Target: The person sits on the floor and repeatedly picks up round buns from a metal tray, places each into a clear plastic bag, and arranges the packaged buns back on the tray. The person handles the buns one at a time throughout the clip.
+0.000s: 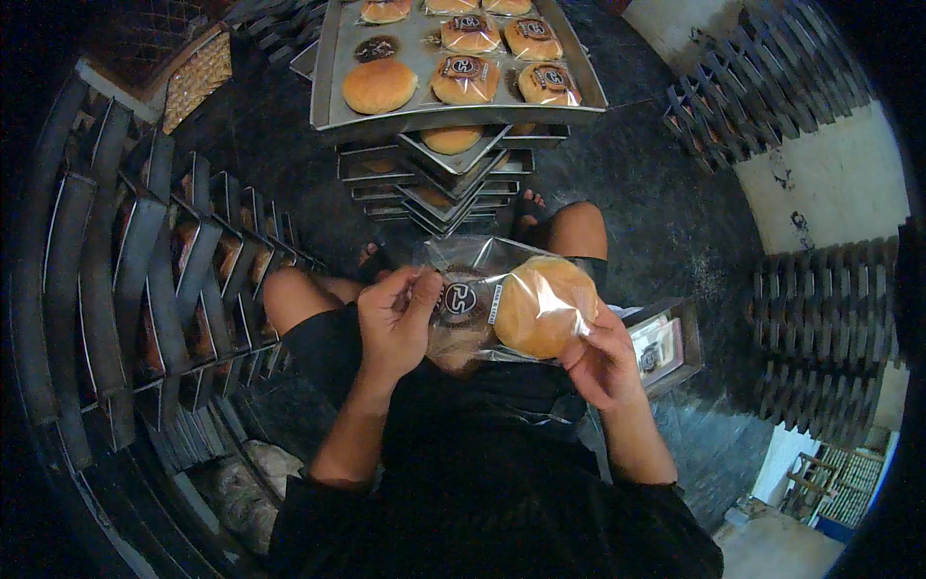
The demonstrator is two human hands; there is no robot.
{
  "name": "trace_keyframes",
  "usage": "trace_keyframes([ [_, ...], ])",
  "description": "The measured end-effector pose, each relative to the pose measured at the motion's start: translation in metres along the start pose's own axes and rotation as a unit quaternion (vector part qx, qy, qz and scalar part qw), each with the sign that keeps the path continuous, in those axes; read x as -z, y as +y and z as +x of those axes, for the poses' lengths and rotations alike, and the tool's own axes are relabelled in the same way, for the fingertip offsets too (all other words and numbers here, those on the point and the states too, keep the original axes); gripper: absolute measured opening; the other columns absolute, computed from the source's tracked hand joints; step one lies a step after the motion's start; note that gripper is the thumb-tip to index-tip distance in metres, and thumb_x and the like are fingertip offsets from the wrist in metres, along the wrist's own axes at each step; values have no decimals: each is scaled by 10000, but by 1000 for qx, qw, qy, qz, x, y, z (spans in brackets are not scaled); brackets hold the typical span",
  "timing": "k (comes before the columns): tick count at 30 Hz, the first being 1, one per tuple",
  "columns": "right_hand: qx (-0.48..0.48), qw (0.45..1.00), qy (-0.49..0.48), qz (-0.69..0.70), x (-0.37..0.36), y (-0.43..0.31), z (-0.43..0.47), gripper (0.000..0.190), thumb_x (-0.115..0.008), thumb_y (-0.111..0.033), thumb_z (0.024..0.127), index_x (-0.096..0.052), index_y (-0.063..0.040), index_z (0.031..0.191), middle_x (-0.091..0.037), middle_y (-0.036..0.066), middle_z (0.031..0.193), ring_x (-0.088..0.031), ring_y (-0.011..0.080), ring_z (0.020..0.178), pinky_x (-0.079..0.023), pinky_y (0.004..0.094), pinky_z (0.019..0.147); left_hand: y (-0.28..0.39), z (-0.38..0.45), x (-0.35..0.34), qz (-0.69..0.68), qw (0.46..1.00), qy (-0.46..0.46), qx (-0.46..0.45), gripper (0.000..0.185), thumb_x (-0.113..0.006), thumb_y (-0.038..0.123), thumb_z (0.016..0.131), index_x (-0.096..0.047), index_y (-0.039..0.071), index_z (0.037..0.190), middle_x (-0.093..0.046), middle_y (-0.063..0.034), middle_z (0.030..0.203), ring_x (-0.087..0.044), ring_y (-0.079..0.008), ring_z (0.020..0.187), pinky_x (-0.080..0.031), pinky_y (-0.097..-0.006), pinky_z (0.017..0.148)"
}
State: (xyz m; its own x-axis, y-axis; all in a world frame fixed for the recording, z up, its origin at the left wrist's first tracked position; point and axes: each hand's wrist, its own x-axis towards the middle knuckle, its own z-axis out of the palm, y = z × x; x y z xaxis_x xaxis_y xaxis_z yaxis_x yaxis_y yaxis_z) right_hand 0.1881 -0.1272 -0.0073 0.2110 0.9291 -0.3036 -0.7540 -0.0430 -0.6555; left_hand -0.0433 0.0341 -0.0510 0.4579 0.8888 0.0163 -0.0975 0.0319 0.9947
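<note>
Between my hands, above my lap, is a clear plastic bag [474, 253] with printing on it. A round golden bun [546, 307] lies inside the bag at its right end. My left hand [396, 318] pinches the bag's left end between thumb and fingers. At the right, my right hand [604, 354] grips the bun through the film, thumb on top. Ahead of me a metal baking tray [463, 117] carries one bare bun [380, 87] at its near left and several bagged buns [464, 78] beside and behind it.
Below the top tray stands a stack of crisscrossed trays [456, 163], some with buns. Tall stacks of trays rise at my left [152, 275] and right [817, 326]. Beside my right thigh a metal box [684, 362] holds printed plastic packets [655, 347]. A woven panel [199, 79] stands far left.
</note>
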Motion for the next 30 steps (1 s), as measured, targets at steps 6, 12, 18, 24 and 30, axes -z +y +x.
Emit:
trace_keyframes([
  [6,311,740,-114,-585,-28,10,3,530,-725,-131,925,-564,-36,1420,-609,192,1468,-568,367,1402,-280,624,1224,-1,-9,-38,-408,904,-75,100,825,-692,366,1022,-250,41,1639,-411,-203,1620,-411,-325,1505,-322,-480,1234],
  [12,350,575,-132,-727,-63,14,4,545,-700,-198,897,-639,-123,1433,-541,198,1563,-475,410,1490,-170,697,1242,38,-5,-68,-505,862,-47,-4,819,-566,302,957,-226,78,1668,-341,-199,1683,-337,-414,1553,-287,-536,1269],
  [18,354,627,-102,-686,-66,35,29,652,-623,-56,866,-562,-71,1515,-498,227,1593,-433,430,1513,-168,664,1260,28,0,-70,-423,905,-27,25,941,-603,396,905,-184,33,1667,-235,-254,1717,-299,-426,1574,-279,-548,1280],
  [24,321,658,-113,-672,-60,51,39,729,-590,-11,815,-536,-67,1540,-484,234,1600,-418,407,1525,-126,656,1275,5,-8,-54,-389,919,-65,-3,981,-713,105,897,-123,69,1679,-327,-196,1673,-339,-336,1557,-296,-483,1273],
  [30,306,670,-98,-669,-58,67,47,759,-640,-13,791,-529,-85,1539,-498,227,1587,-413,402,1525,-144,660,1277,-1,-2,-50,-514,855,-13,77,753,-617,193,987,-255,47,1631,-419,-180,1616,-451,-347,1485,-362,-485,1240],
])
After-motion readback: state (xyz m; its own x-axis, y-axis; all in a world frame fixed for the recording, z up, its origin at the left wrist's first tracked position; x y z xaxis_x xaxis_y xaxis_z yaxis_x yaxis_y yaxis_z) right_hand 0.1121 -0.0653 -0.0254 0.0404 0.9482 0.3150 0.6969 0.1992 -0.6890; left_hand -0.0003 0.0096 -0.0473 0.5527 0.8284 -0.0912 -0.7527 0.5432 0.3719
